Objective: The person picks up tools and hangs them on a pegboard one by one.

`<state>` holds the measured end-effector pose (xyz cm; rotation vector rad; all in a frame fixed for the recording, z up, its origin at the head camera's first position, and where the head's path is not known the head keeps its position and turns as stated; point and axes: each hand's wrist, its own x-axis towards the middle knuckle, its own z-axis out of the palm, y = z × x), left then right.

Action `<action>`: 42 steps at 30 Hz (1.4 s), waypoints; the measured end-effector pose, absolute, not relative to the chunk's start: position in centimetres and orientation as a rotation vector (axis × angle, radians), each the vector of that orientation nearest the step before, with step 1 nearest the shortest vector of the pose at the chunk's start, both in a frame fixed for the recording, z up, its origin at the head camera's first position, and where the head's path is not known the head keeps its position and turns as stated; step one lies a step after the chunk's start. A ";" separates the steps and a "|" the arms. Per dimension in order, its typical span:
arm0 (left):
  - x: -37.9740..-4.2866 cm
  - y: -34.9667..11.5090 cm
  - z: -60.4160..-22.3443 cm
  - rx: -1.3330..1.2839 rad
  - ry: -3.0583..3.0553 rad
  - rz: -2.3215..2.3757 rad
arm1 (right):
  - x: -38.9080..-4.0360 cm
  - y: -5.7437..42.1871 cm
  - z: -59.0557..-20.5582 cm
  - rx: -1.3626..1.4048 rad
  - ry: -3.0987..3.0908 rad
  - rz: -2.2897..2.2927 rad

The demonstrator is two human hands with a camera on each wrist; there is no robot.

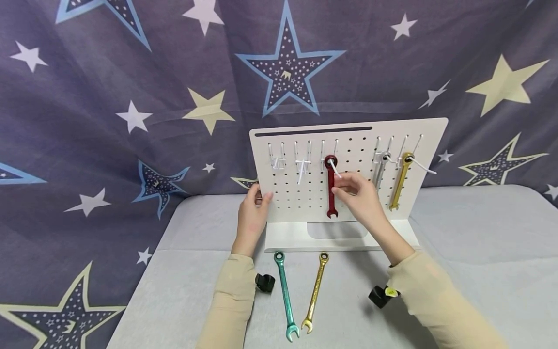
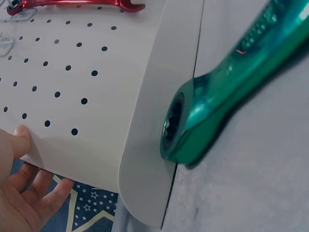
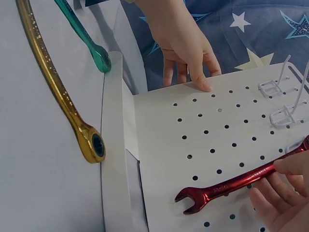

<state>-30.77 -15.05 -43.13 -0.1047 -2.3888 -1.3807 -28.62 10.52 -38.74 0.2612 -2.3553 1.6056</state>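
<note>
A red wrench hangs by its ring end on a white hook of the white pegboard. My right hand pinches its shaft between thumb and fingers; the right wrist view shows the wrench's open end pointing away from the hand. At the board's left edge, my left hand grips with the thumb on the front face and the fingers behind. On the table before the stand lie a green wrench and a gold wrench, ring ends toward the board.
A silver wrench and another gold wrench hang on hooks at the board's right. Two bare hooks, a left one and a neighbouring one, stick out at the left. A star-patterned cloth hangs behind the grey table.
</note>
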 end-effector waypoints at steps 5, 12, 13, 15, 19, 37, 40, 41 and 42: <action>-30.8 -15.1 -43.1 -0.111 -2.385 -1.372 | -28.2 11.1 -39.0 0.318 -2.326 1.639; -30.7 -15.1 -43.2 -0.132 -2.377 -1.378 | -26.9 13.0 -39.0 0.311 -2.255 1.728; -30.6 -15.1 -43.2 -0.133 -2.377 -1.377 | -26.7 13.3 -39.0 0.306 -2.244 1.734; -30.6 -15.1 -43.2 -0.131 -2.379 -1.375 | -26.2 14.0 -39.0 0.301 -2.215 1.743; -30.6 -15.0 -43.1 -0.124 -2.383 -1.374 | -25.7 15.5 -39.2 0.308 -2.180 1.746; -30.7 -15.1 -43.1 -0.105 -2.397 -1.367 | -24.4 21.9 -40.4 0.166 -2.076 1.768; -30.7 -15.1 -43.1 -0.104 -2.401 -1.369 | -24.2 22.9 -40.7 0.124 -2.106 1.706; -30.7 -15.1 -43.1 -0.105 -2.404 -1.368 | -24.2 23.2 -40.7 0.107 -2.121 1.678; -30.7 -15.1 -43.1 -0.104 -2.406 -1.368 | -24.2 23.5 -40.8 0.095 -2.122 1.668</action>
